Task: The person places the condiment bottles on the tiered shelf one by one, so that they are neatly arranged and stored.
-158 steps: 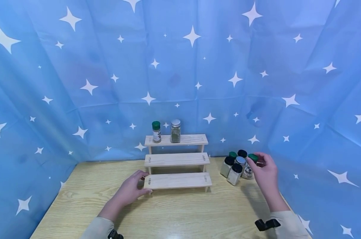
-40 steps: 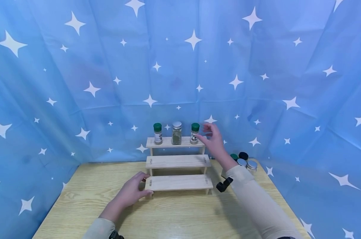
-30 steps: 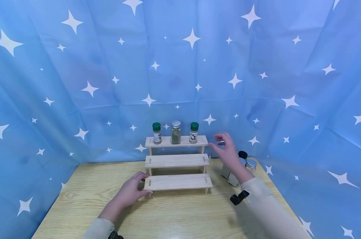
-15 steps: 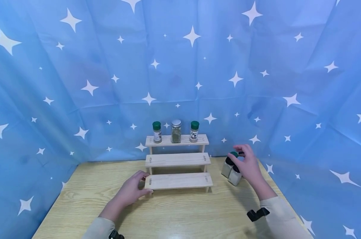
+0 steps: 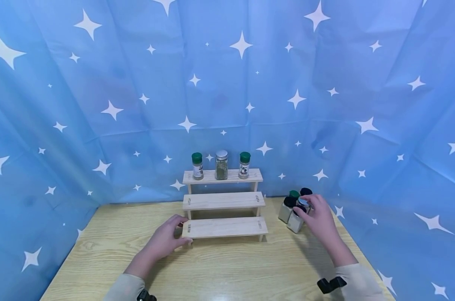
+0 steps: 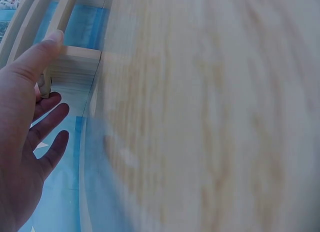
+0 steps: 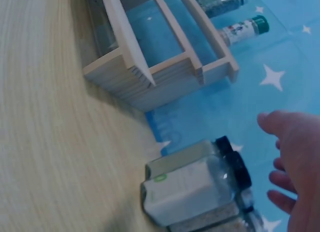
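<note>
My left hand [image 5: 163, 239] grips the left end of a three-tier wooden display rack [image 5: 225, 228]; the left wrist view shows its thumb [image 6: 42, 51] on the lowest step's edge. Three spice jars stand on the top step: a green-capped jar [image 5: 197, 169], a silver-lidded jar [image 5: 221, 167] of green herbs, and another green-capped jar [image 5: 244, 169]. My right hand [image 5: 321, 219] is over a cluster of spice jars right of the rack, fingers loosely bent and holding nothing. Nearest it are a black-lidded jar [image 5: 295, 224] and a silver lid [image 5: 303, 202].
Also in the cluster are another black-lidded jar [image 5: 285, 212], a green cap [image 5: 294, 194] and a black lid [image 5: 306, 191] at the back. The rack's middle step [image 5: 223, 201] is bare. A blue star-patterned cloth [image 5: 144, 104] encloses the wooden table [image 5: 212, 271].
My right hand carried a green-capped jar from the cluster to the top step's right end, let it go and moved back over the cluster. My left hand stayed on the rack.
</note>
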`<state>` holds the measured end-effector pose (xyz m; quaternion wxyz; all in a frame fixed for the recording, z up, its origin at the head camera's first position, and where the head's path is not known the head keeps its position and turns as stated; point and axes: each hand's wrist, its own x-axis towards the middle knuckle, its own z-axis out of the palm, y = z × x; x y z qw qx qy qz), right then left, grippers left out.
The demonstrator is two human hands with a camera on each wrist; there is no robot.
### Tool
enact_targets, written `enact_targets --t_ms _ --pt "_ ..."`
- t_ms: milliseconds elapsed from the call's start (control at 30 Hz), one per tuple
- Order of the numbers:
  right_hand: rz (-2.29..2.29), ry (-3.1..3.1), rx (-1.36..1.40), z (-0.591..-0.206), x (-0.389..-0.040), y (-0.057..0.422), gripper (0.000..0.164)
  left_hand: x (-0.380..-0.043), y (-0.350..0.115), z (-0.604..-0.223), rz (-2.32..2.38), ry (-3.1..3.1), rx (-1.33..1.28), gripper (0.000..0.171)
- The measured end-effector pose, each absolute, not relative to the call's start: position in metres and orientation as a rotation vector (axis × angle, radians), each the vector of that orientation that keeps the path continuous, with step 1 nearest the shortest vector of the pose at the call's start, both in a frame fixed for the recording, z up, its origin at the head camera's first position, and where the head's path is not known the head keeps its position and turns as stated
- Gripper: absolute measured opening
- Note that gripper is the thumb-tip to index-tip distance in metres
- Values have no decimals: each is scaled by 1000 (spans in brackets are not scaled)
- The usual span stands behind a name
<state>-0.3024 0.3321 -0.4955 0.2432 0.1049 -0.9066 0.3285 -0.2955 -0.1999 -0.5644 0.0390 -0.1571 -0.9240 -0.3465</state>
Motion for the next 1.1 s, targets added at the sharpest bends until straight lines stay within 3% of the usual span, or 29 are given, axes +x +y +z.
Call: enact_targets --t_ms 433,1100 --pt "837 -2506 209 -519 -299 332 52 -294 -200 -563 -1056 -2827 -497 69" --pt "948 -2494 79 -536 -303 326 48 -295 -199 -563 -1057 -2827 -485 69"
